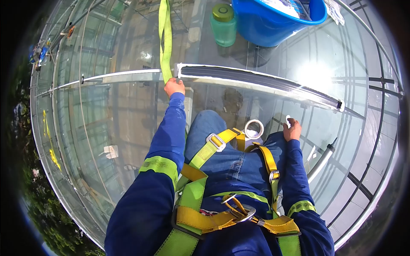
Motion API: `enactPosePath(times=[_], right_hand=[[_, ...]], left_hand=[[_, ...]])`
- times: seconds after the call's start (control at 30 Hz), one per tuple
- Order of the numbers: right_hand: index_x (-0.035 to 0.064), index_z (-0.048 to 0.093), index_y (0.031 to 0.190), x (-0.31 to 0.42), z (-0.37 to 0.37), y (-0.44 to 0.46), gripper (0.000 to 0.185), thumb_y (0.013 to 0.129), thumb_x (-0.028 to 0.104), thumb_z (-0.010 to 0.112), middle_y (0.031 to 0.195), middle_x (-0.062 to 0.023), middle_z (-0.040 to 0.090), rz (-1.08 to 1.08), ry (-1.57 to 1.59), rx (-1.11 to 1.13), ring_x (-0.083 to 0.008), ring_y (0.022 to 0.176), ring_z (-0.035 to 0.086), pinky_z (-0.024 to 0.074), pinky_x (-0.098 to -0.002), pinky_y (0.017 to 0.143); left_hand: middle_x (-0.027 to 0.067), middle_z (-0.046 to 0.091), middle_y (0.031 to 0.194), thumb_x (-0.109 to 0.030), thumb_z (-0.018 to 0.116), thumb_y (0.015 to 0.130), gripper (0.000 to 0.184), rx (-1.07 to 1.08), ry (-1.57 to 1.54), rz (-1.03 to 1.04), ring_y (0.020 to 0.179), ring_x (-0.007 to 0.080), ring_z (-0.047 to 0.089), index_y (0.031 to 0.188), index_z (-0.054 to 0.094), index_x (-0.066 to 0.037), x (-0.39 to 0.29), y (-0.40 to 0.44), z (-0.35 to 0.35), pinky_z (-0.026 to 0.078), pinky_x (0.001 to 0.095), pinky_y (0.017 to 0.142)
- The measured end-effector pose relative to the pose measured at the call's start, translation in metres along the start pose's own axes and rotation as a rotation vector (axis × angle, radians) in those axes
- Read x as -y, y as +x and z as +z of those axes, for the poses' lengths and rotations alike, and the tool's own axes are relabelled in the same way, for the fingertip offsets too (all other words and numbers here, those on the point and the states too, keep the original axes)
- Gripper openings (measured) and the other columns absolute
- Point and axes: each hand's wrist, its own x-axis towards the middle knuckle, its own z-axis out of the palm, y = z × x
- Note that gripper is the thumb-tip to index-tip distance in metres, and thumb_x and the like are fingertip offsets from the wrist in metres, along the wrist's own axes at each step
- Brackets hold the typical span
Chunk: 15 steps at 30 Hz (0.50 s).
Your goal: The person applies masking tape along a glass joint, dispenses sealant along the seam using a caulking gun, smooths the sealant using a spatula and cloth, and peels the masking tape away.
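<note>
My left hand (174, 87) is closed around the lower part of a yellow-green webbing strap (165, 38), beside the left end of a long black joint strip (260, 81) edged with white. My right hand (292, 129), near my right knee, pinches a small white piece (288, 120) whose kind I cannot make out. Between my thighs is a roll of white tape (254, 129). To the right of my right forearm, a grey sealant tube (321, 164) with a dark nozzle lies on the glass. A yellow and green safety harness (205, 218) crosses my body.
I sit on a glass surface (136, 98) with a metal framework visible through it. Ahead stand a blue tub (260, 27) with things inside and a green bottle (223, 25). A paper scrap (111, 151) lies left. A metal rail (371, 32) curves along the right.
</note>
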Motion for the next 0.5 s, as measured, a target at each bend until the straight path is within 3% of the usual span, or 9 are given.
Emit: enactPosePath(times=[0.13,0.33,0.5], right_hand=[[0.0040,0.068,0.101,0.005,0.004,0.003,0.030,0.074,0.018,0.074,0.095,-0.0162,0.067,0.001,-0.030,0.038,-0.0332,0.089,0.065,0.0507,-0.0421,0.082],[0.0039,0.068,0.100,0.003,0.010,0.009,0.029,0.075,0.018,0.074,0.093,-0.0158,0.067,-0.017,-0.075,0.057,-0.0321,0.086,0.066,0.0516,-0.0419,0.079],[0.0041,0.068,0.100,0.003,0.014,0.010,0.029,0.075,0.018,0.073,0.093,-0.0155,0.067,-0.023,-0.071,0.057,-0.0316,0.085,0.066,0.0516,-0.0419,0.080]], left_hand=[[0.0201,0.071,0.092,-0.018,0.078,0.074,0.031,0.048,0.043,0.043,0.087,0.0339,0.069,0.099,0.071,-0.001,0.004,0.022,0.005,0.054,0.0408,0.081],[0.0202,0.069,0.078,-0.020,0.075,0.077,0.016,0.044,0.049,0.053,0.080,0.0361,0.068,0.084,0.075,-0.006,0.001,0.032,0.020,0.054,0.0416,0.080],[0.0180,0.070,0.080,-0.020,0.073,0.076,0.012,0.102,-0.028,-0.004,0.079,0.0350,0.069,0.081,0.075,-0.009,0.008,0.052,0.030,0.053,0.0433,0.079]])
